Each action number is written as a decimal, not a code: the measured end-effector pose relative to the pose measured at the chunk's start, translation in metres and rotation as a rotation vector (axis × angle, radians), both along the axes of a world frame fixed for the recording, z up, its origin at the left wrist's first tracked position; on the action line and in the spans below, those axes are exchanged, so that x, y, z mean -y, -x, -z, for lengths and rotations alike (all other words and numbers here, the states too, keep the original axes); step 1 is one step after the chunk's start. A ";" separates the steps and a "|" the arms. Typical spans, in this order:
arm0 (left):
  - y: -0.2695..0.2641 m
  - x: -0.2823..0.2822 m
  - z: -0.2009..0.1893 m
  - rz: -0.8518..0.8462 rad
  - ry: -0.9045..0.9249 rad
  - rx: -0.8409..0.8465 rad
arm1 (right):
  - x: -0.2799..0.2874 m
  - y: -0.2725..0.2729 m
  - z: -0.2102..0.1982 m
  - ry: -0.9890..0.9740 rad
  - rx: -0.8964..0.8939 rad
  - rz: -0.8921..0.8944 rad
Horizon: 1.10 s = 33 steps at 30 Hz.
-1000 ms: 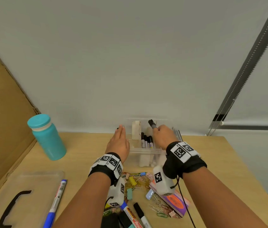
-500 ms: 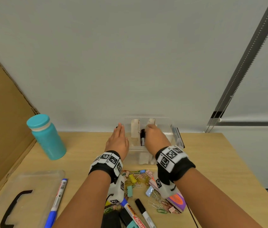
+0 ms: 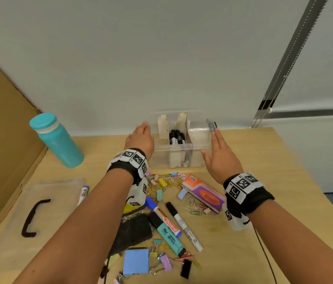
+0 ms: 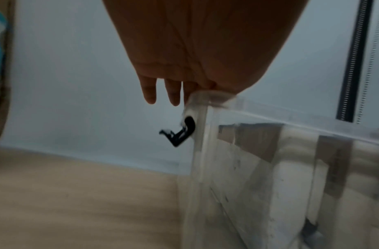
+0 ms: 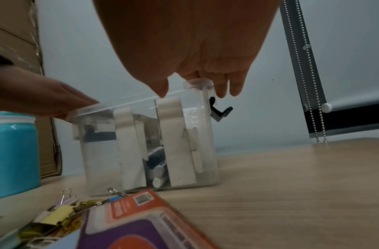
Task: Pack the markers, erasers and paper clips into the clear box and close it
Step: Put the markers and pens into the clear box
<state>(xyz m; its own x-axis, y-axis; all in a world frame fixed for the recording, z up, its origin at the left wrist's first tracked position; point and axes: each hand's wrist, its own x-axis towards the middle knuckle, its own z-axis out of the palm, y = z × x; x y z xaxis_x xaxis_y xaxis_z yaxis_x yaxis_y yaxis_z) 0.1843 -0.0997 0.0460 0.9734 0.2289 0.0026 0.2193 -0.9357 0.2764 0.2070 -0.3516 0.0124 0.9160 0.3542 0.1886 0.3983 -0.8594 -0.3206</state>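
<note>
Left hand (image 3: pixel 141 138) flat, fingers straight, lying against clear box (image 3: pixel 180 148) left rim, gripping nothing. Box holds black markers (image 3: pixel 176 137) in its middle compartment. Right hand (image 3: pixel 221 158) flat, fingers extended, beside box's right wall, holding nothing; contact unclear.

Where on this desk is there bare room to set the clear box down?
Bare wooden desk lies right of the clear plastic box and the right hand. More lies between the teal bottle and the left hand. The front centre is crowded with markers and binder clips.
</note>
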 end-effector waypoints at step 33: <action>0.137 0.068 0.036 0.639 -0.277 -0.496 | 0.000 0.133 0.016 0.422 -0.600 -0.340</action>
